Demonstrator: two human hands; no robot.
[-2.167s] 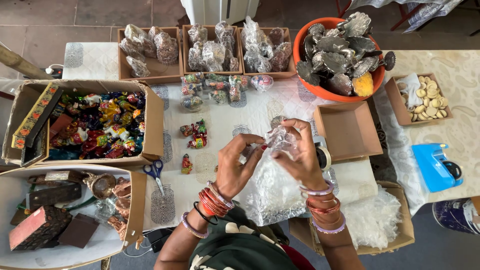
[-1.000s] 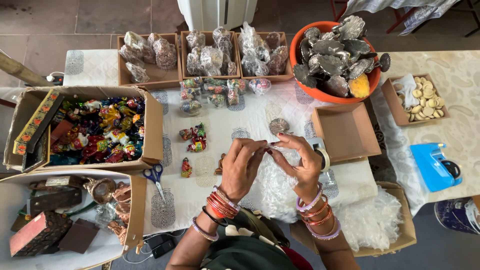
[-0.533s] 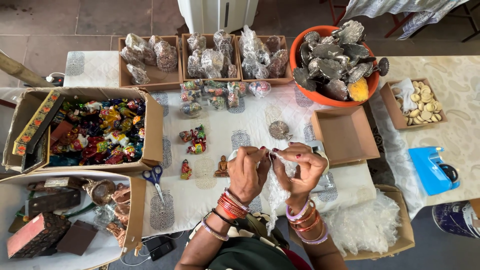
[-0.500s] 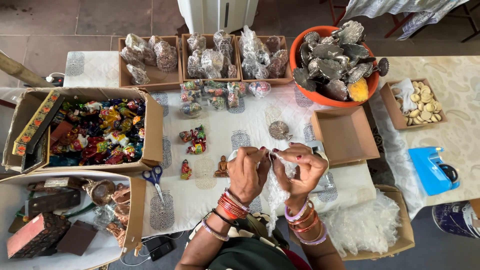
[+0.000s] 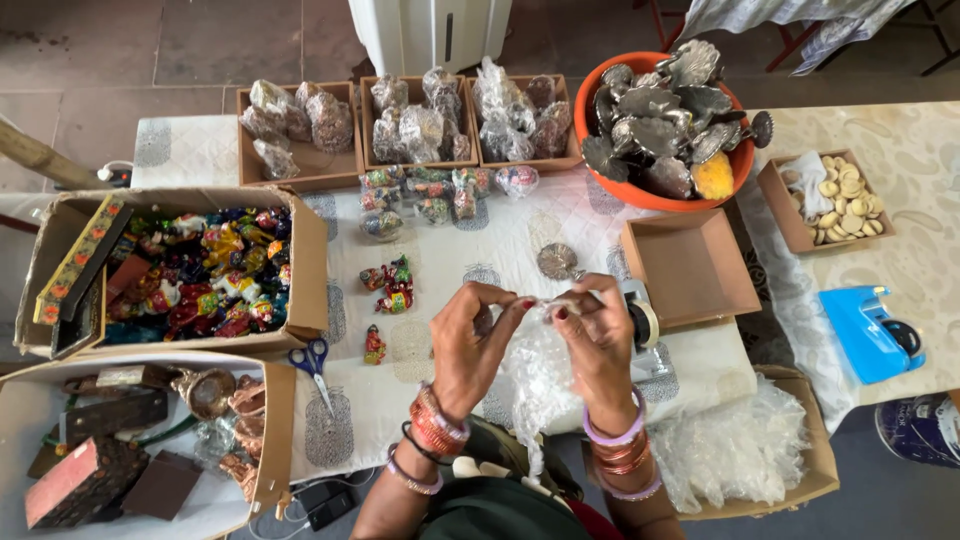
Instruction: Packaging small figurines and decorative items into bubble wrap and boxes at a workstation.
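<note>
Two bare hands meet over the middle of a worktop (image 5: 440, 400) spread with a white printed cloth, seen from above. Going left to right: far to the left of the hands, a cardboard box (image 5: 300, 260) holds a heap of small, brightly painted figurines (image 5: 200, 285). Nearer the viewer and still left, a second box (image 5: 270, 420) holds dark wooden pieces and brass items. Blue-handled scissors (image 5: 315, 360) lie just left of the left hand, and a few loose painted figurines (image 5: 388, 285) stand a little beyond them.

The left hand (image 5: 470, 345), wrist stacked with red and orange bangles, has its grip closed, thumb and fingertips pinching the top edge of a clear plastic bag (image 5: 535, 375). The right hand (image 5: 600, 340), with purple and orange bangles, is likewise closed in a pinch on the same edge, touching or almost touching the left fingertips. The bag hangs down between both hands towards the viewer. What is inside it cannot be made out.

Just beyond the hands lies a small silver disc (image 5: 557, 261). Further away, three shallow trays (image 5: 415, 125) hold wrapped items. Right of the right hand sits an empty brown tray (image 5: 690, 265), and beyond it an orange bowl (image 5: 625, 185) piled with silver metal pieces. Near the viewer on the right, a box holds crumpled clear bags (image 5: 735, 450). Furthest right lies a blue tape dispenser (image 5: 870, 330).
</note>
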